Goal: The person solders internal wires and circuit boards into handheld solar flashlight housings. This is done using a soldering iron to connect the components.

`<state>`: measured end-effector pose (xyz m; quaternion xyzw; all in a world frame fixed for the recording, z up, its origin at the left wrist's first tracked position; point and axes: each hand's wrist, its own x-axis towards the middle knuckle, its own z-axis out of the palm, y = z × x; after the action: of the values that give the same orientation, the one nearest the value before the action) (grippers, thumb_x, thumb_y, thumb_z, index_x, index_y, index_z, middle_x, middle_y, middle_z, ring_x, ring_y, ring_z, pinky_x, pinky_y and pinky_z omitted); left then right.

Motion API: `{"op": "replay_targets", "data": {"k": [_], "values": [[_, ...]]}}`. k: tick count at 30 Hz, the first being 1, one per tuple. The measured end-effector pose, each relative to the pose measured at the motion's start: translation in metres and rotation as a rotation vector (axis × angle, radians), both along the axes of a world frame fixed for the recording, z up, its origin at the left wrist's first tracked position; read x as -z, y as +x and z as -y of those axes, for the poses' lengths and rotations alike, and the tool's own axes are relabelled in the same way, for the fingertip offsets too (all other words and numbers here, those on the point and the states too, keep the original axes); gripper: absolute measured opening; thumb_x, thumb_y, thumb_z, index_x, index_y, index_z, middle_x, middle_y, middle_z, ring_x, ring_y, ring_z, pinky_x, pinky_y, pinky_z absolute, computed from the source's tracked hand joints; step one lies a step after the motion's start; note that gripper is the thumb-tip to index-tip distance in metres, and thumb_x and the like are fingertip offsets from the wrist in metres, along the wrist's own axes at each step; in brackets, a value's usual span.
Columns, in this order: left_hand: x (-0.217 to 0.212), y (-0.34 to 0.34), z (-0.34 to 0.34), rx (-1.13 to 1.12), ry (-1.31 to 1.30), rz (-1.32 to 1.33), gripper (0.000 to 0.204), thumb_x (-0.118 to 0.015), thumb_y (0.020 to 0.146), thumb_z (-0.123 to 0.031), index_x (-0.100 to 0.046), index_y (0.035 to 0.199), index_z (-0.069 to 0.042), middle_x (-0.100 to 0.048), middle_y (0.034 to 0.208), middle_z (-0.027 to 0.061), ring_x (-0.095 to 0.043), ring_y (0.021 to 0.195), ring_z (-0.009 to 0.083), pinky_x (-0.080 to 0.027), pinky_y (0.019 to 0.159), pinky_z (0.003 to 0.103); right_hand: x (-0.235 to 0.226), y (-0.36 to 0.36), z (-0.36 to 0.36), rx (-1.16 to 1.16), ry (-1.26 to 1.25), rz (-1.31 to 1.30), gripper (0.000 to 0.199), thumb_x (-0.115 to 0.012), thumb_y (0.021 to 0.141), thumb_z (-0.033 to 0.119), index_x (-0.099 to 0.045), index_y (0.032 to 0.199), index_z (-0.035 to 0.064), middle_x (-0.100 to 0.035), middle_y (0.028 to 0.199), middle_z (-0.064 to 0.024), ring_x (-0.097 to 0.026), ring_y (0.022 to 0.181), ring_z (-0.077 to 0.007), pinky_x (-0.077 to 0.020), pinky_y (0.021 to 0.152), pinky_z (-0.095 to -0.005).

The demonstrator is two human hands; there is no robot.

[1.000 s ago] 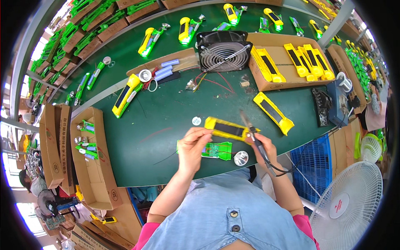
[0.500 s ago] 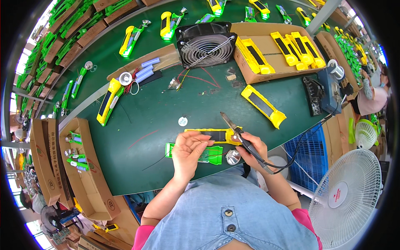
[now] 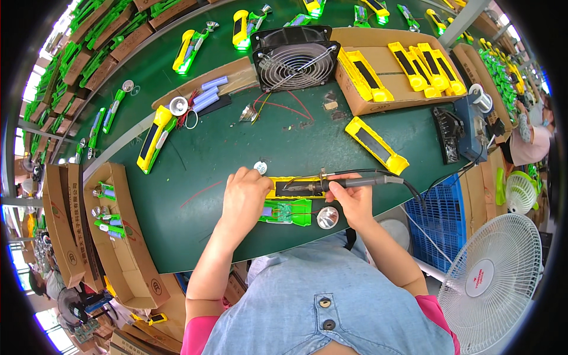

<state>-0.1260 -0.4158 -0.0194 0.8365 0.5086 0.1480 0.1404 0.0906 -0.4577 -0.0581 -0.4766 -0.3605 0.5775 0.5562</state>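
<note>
My right hand [image 3: 353,201] grips the grey handle of a soldering iron [image 3: 367,180], its tip pointing left over a yellow lamp casing [image 3: 278,194] with a dark panel inside. At the casing's left end my left hand [image 3: 242,198] has its fingers curled together; what they pinch is hidden behind them. Just below lies a green casing [image 3: 300,213] with thin wires and a blue battery cell [image 3: 267,211] partly covered by my left hand. A round silver reflector [image 3: 328,218] sits at its right end. A small white disc [image 3: 260,167] is by my left fingertips.
A black fan [image 3: 296,65] stands at the back beside a carton [image 3: 378,107] of yellow casings. Another yellow casing [image 3: 377,145] lies right of centre. Solder spool [image 3: 480,102] and blue station [image 3: 471,133] are far right. An assembled lamp [image 3: 155,142] and carton [image 3: 133,254] are left.
The soldering iron has swung from pointing up and away to lying nearly level over the yellow casing. My left hand has moved left and up to the casing's left end.
</note>
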Motion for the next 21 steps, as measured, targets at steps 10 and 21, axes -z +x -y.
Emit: {"op": "replay_targets", "data": {"k": [10,21], "values": [[0.003,0.007,-0.006,0.092,-0.067,-0.212,0.009,-0.057,0.066,-0.008,-0.065,0.070,-0.009,-0.053,0.072,0.0096,-0.051,0.078,0.0253,-0.042,0.068,0.035,0.001,-0.003,-0.009,-0.028,-0.166,0.017,0.014,-0.060,0.081,0.006,-0.058,0.091,-0.0043,-0.060,0.072,-0.0071,-0.058,0.058,-0.0099,-0.0463,0.049,-0.0207],[0.003,0.015,-0.007,0.087,-0.027,-0.360,0.010,-0.057,0.065,-0.006,-0.066,0.068,-0.009,-0.055,0.074,0.0108,-0.052,0.078,0.0255,-0.044,0.068,0.035,-0.001,-0.008,-0.010,-0.036,-0.171,0.056,0.013,-0.060,0.082,0.006,-0.058,0.091,-0.0034,-0.061,0.071,-0.0074,-0.059,0.058,-0.0105,-0.0445,0.046,-0.0197]]}}
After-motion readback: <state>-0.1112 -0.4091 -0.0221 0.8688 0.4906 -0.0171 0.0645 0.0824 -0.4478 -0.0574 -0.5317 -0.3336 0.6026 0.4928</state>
